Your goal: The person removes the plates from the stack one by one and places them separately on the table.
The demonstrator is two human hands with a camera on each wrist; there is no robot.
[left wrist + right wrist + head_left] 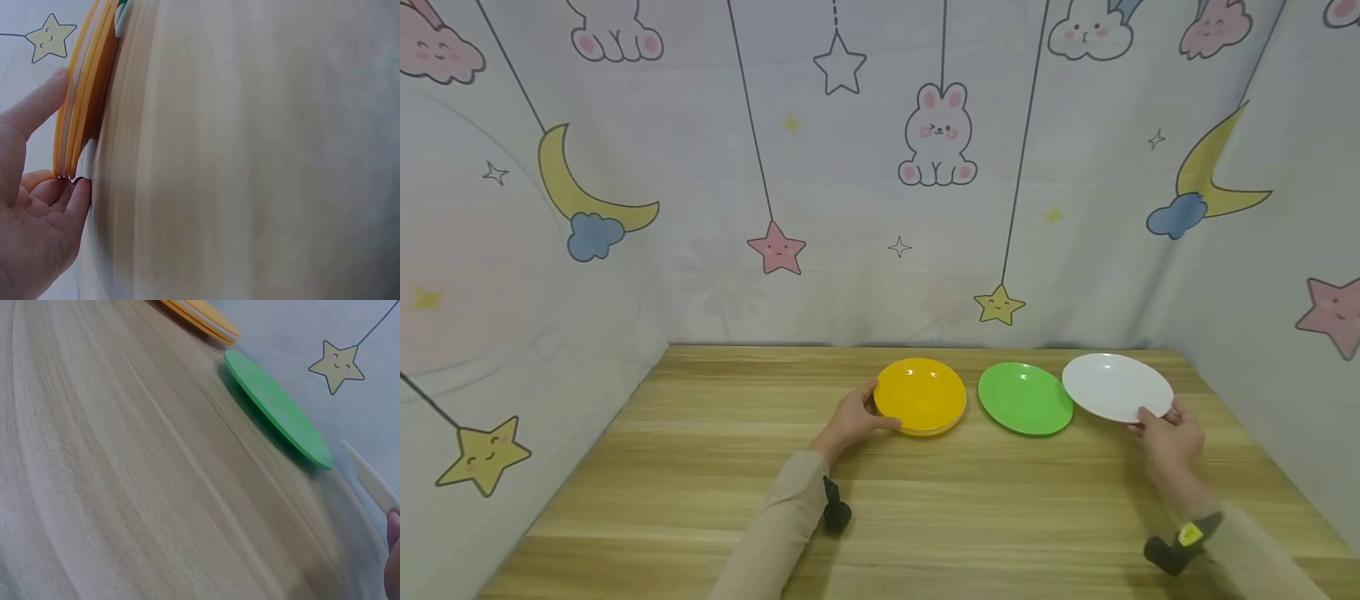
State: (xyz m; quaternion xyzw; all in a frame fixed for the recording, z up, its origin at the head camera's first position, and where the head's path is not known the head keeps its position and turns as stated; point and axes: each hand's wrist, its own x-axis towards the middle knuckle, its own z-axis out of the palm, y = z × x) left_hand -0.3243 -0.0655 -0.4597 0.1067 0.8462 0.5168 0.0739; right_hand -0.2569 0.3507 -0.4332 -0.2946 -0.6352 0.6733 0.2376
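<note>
Near the back of the table, my left hand (855,419) grips the left rim of a stack of plates (920,396). In the left wrist view the stack (84,94) has orange plates with a white one between them; the thumb lies against the top rim and the fingers are at the edge below. My right hand (1172,439) pinches the near right rim of a white plate (1116,386), thumb on top, and the right wrist view shows that plate (370,478) above the table. A green plate (1025,398) lies between the stack and the white plate.
The wooden table (1000,517) runs back to a cloth backdrop (865,167) printed with stars, moons and a rabbit. More of the same cloth hangs on the left and right sides. A dark wrist camera (837,510) sits on the left sleeve, another (1172,552) on the right.
</note>
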